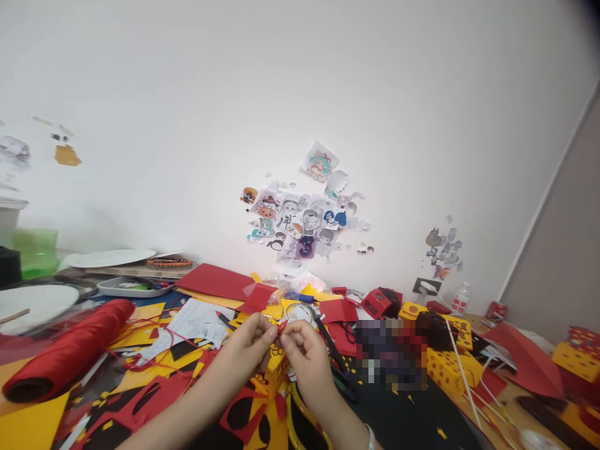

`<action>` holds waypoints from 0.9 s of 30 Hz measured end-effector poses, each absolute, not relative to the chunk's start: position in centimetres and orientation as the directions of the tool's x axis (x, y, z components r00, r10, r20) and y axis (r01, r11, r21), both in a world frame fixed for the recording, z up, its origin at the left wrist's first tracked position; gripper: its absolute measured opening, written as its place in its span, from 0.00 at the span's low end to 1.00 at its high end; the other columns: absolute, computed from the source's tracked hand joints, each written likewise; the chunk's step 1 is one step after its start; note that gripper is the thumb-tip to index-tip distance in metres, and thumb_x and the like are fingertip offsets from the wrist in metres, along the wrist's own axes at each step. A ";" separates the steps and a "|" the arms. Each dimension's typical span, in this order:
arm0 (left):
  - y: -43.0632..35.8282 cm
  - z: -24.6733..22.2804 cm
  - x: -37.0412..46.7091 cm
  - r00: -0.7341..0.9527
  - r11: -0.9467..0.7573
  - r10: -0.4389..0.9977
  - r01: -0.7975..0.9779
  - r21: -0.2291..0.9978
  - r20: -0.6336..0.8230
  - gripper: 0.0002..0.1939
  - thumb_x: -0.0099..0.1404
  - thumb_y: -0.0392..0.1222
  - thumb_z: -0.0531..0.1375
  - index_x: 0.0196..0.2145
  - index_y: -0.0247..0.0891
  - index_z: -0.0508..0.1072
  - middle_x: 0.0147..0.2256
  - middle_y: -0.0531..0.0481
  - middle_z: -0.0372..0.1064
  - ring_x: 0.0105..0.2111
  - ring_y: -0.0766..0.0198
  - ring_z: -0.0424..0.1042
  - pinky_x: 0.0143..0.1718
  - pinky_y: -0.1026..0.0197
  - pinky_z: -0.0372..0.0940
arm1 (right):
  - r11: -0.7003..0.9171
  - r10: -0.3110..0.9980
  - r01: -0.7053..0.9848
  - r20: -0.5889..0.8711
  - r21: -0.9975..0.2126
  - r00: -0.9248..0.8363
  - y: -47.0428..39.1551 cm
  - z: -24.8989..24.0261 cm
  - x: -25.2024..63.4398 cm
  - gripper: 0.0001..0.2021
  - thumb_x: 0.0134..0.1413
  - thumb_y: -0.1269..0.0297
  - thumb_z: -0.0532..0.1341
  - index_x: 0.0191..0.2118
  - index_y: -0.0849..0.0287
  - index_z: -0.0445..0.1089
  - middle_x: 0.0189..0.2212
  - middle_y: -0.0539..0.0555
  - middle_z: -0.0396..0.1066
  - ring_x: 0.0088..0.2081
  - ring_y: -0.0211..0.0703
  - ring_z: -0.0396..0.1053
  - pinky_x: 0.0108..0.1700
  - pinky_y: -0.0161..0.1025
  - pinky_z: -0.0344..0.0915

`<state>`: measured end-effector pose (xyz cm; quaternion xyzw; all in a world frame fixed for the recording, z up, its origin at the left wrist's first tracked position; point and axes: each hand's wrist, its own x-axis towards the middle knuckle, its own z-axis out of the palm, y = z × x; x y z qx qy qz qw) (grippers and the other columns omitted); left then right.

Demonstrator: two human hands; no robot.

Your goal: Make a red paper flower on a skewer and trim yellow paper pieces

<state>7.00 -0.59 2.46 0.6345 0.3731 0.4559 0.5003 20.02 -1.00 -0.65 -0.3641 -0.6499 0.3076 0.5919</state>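
Observation:
Above the middle of the cluttered table, my left hand and my right hand meet fingertip to fingertip. Both are closed in a pinch on a small red piece, mostly covered by the fingers; its exact kind does not show. Yellow paper with dark markings lies just below the hands. Behind them is a clear round ring-shaped item. Red paper with cut-out holes spreads to the left of my left forearm.
A large red spool lies at left, near a white plate and a tray. A black mat with yellow scraps is at right, beside spotted yellow boxes and thin sticks. Behind rises a wall with stickers.

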 end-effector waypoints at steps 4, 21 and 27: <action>-0.9 2.6 6.9 0.369 -0.130 0.919 -0.046 0.990 0.138 0.20 0.51 0.61 0.53 0.22 0.41 0.56 0.12 0.63 0.55 0.11 0.73 0.52 0.16 0.67 0.46 | 0.531 0.843 0.140 0.538 -0.836 0.015 -1.0 -0.7 20.1 0.09 0.53 0.59 0.56 0.30 0.59 0.62 0.21 0.46 0.59 0.24 0.34 0.58 0.26 0.31 0.57; -0.9 2.7 7.5 0.364 -0.118 0.916 -0.155 0.981 0.168 0.17 0.49 0.56 0.55 0.28 0.41 0.57 0.11 0.65 0.58 0.08 0.75 0.51 0.09 0.70 0.45 | 0.582 0.601 0.641 0.796 -0.500 0.075 -1.3 -1.9 20.3 0.04 0.55 0.65 0.53 0.30 0.57 0.60 0.16 0.46 0.60 0.16 0.34 0.59 0.19 0.31 0.51; -0.9 2.6 7.4 0.370 -0.159 0.908 -0.133 0.978 0.198 0.16 0.50 0.55 0.55 0.27 0.41 0.58 0.10 0.65 0.57 0.07 0.74 0.51 0.08 0.70 0.45 | 0.598 0.583 0.665 0.812 -0.447 0.022 -1.4 -1.8 20.3 0.05 0.54 0.65 0.53 0.28 0.57 0.59 0.14 0.45 0.59 0.15 0.35 0.59 0.18 0.32 0.51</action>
